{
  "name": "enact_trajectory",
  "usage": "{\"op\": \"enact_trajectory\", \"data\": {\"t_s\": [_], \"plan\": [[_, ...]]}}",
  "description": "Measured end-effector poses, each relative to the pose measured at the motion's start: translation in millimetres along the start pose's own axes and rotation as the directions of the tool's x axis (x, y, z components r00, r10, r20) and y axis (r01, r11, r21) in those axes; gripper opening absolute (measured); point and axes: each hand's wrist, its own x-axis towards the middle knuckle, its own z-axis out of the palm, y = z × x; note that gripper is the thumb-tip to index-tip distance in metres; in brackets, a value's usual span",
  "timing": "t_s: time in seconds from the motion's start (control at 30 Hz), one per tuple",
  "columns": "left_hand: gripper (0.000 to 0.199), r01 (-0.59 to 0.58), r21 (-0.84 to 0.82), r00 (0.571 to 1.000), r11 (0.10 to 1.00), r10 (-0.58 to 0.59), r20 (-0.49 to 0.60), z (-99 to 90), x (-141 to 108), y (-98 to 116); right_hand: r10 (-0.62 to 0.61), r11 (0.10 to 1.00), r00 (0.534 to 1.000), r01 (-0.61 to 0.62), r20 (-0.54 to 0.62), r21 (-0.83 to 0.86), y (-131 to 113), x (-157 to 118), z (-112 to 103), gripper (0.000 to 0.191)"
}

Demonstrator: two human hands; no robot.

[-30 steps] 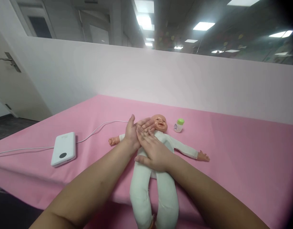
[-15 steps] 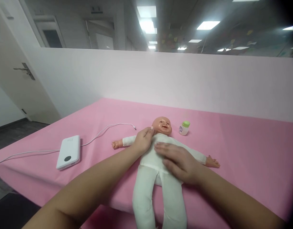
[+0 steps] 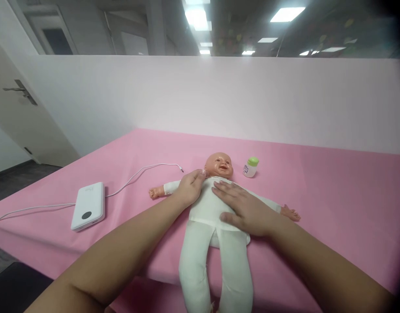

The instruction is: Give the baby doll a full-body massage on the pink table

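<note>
A baby doll (image 3: pixel 203 213) in a white cloth suit lies on its back on the pink-covered table, arms stretched out to both sides. My left hand (image 3: pixel 191 188) is closed around the doll's shoulder beside the neck, with the thumb near its chin; part of the grip is hidden. On the chest and belly rests my right hand (image 3: pixel 244 208), palm down, fingers stretched out and the thumb apart. Just past the doll's head, to the right, stands a small clear bottle (image 3: pixel 251 168) with a green cap.
A white power bank (image 3: pixel 89 206) lies on the left of the pink table cover (image 3: pixel 343 208), and a white cable (image 3: pixel 138 174) runs near it, one end toward the doll. Behind the table rises a white wall (image 3: pixel 219 95) below a window. A door (image 3: pixel 27 108) is at the left.
My right hand has slid slightly up the doll's chest, its fingers now more spread. My left hand keeps its place at the shoulder. The camera view has shifted a little.
</note>
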Motion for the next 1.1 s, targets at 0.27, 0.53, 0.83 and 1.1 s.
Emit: {"op": "enact_trajectory", "data": {"t_s": [0.27, 0.53, 0.83, 1.1], "plan": [[0.038, -0.101, -0.031, 0.945, 0.994, 0.106, 0.309, 2.2, -35.7, 47.0, 0.211, 0.976, 0.969, -0.202, -0.133, 0.078, 25.5, 1.6, -1.7, 0.060], [0.040, -0.334, 0.063, 0.694, 0.941, 0.200, 0.692, 13.3, -57.3, 54.2, 0.254, 0.950, 0.952, -0.212, -0.173, 0.231, 39.1, 3.4, 7.0, 0.049], [0.036, -0.160, 0.071, 0.908, 0.985, 0.118, 0.403, -0.1, -14.9, 11.4, 0.287, 0.942, 0.938, -0.238, -0.196, 0.238, 36.8, 4.4, 10.5, 0.047], [0.046, -0.250, 0.658, 0.940, 0.710, 0.015, 0.341, -16.4, 5.8, 1.1, 0.255, 0.967, 0.929, -0.236, -0.267, 0.101, 33.7, 1.8, 10.4, 0.046]]}}
